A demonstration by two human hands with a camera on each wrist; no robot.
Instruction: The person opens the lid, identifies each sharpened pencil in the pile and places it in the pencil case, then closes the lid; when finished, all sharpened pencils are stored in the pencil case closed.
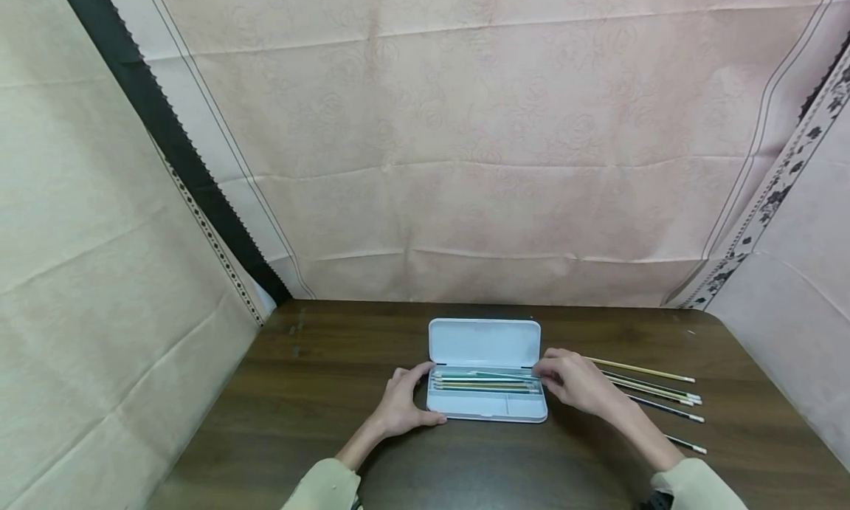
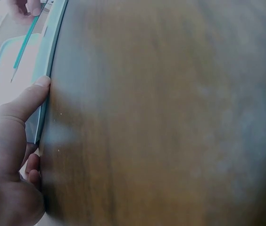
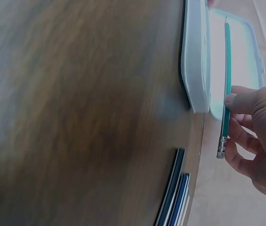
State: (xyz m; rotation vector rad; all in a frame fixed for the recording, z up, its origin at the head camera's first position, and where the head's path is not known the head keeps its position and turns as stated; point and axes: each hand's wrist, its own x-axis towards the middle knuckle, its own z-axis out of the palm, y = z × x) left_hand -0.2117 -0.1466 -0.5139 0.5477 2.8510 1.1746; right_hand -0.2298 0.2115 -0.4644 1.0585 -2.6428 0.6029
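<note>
A light blue pencil case (image 1: 485,342) lies open on the table, its lid tipped back. My left hand (image 1: 401,403) grips the case's left end, thumb at the front edge and fingers toward the back corner. Between the thumb and fingers of my right hand (image 1: 576,381) is a green pencil (image 3: 227,61). In the right wrist view its sharpened tip points away from the hand, and its eraser end (image 3: 221,148) sticks out below the fingers. This pencil extends over the case from its right end. Several pencils (image 1: 474,386) lie lengthwise inside the case.
Several loose pencils (image 1: 654,388) lie on the brown wooden table (image 1: 345,347), right of the case and partly behind my right hand and forearm. Light cloth (image 1: 465,163) hangs along the table's back edge, with more at both sides.
</note>
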